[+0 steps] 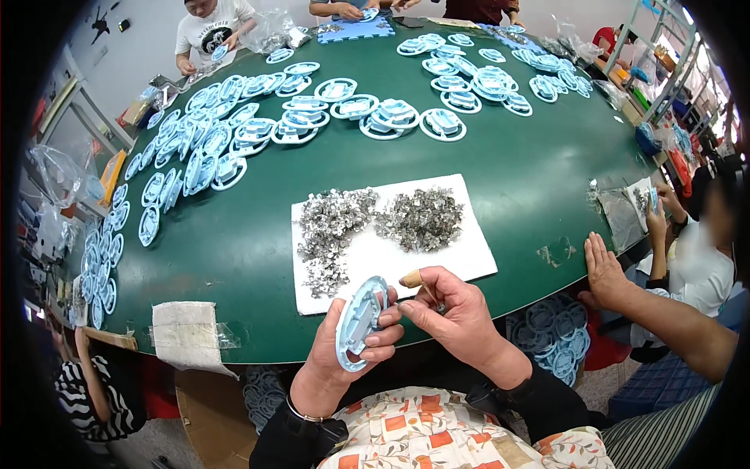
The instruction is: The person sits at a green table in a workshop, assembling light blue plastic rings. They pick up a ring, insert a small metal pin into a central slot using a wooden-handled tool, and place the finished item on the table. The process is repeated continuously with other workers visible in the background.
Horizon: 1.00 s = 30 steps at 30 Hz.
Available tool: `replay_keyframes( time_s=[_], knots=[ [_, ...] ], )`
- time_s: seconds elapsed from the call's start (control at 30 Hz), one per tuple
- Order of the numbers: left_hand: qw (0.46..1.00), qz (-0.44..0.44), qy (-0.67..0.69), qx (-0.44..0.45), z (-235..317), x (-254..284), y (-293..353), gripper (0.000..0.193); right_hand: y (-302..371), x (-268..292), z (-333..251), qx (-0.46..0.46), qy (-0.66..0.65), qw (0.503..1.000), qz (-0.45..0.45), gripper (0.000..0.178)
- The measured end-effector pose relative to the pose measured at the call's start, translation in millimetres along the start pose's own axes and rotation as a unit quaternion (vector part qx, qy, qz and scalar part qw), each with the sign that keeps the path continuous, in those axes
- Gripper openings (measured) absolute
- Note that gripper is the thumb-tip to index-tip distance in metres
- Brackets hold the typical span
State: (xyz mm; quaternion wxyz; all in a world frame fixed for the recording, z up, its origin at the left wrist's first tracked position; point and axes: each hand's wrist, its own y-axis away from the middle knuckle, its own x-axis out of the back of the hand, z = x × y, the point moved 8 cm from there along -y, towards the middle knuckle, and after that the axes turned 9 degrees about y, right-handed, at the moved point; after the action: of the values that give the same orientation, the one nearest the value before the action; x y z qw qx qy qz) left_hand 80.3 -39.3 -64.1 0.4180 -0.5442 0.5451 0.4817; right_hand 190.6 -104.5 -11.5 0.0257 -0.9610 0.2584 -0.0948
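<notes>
My left hand (332, 356) grips a light blue oval plastic part (361, 324), tilted on edge, with its moulded inner side facing right. Close to the part's right side is my right hand (453, 313), its thumb and fingers drawn together. A tan covering wraps one of its fingertips. Whatever lies between those fingers is too small to make out. Just beyond both hands a white foam sheet (476, 262) carries a left heap of small shiny metal pieces (332, 227) and a darker right heap of similar pieces (422, 220).
Many blue oval parts (293, 125) spread over the green table (531, 180), mostly left and far. A cloth pad (186, 332) lies at the near left edge. Another person's hand (605, 273) rests on the right edge. Other people work around the table; blue parts (558, 336) sit below it.
</notes>
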Motion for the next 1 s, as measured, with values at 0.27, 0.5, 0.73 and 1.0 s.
replay_keyframes(
  time_s=[0.27, 0.5, 0.73, 1.0],
  knots=[
    [0.999, 0.008, 0.028, 0.019, -8.0, 8.9, 2.0, 0.062, -7.7, -4.5, -15.6, 0.018, 0.07, 0.997, -0.024, 0.03],
    [0.998, 0.007, 0.037, 0.051, -14.3, 3.6, 0.7, 0.051, -14.4, -6.7, 4.3, -0.067, 0.059, 0.995, -0.044, 0.02],
    [0.992, 0.024, 0.076, 0.1, -19.3, -0.8, 1.4, 0.048, -16.4, -4.2, 18.4, -0.114, -0.072, 0.987, -0.091, 0.02],
    [0.992, -0.025, 0.078, 0.093, -9.9, -7.9, 4.4, 0.063, -11.1, 15.1, 0.7, -0.044, 0.05, 0.997, -0.026, 0.019]
  ],
)
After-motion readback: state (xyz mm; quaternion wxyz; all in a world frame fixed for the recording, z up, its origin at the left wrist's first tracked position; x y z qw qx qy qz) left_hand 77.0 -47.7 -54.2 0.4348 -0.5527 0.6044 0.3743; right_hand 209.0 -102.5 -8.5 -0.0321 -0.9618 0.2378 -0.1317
